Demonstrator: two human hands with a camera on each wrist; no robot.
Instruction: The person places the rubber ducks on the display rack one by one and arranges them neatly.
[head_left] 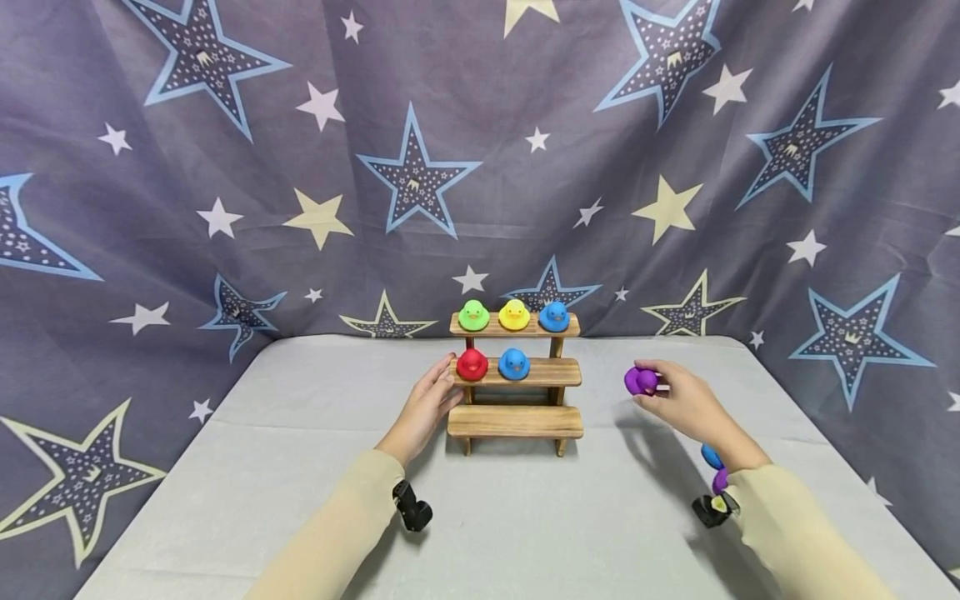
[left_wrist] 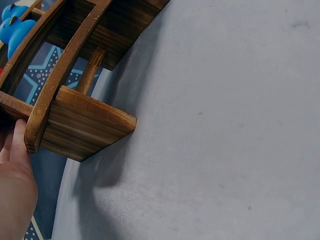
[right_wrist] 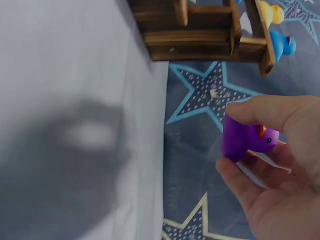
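Fingers of right hand [head_left: 692, 408] pinch purple duck [head_left: 640, 382] between them. Left hand [head_left: 422, 411], fingers nearly straight, touches wooden stand [head_left: 516, 422] beside them.

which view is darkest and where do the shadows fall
Head view: brightest, with a shadow on the table below the right hand; left wrist view: dimmer, a shadow on the table alongside the wooden stand; right wrist view: dim too, hard to call darkest, with a broad, soft-edged shadow around a paler patch.
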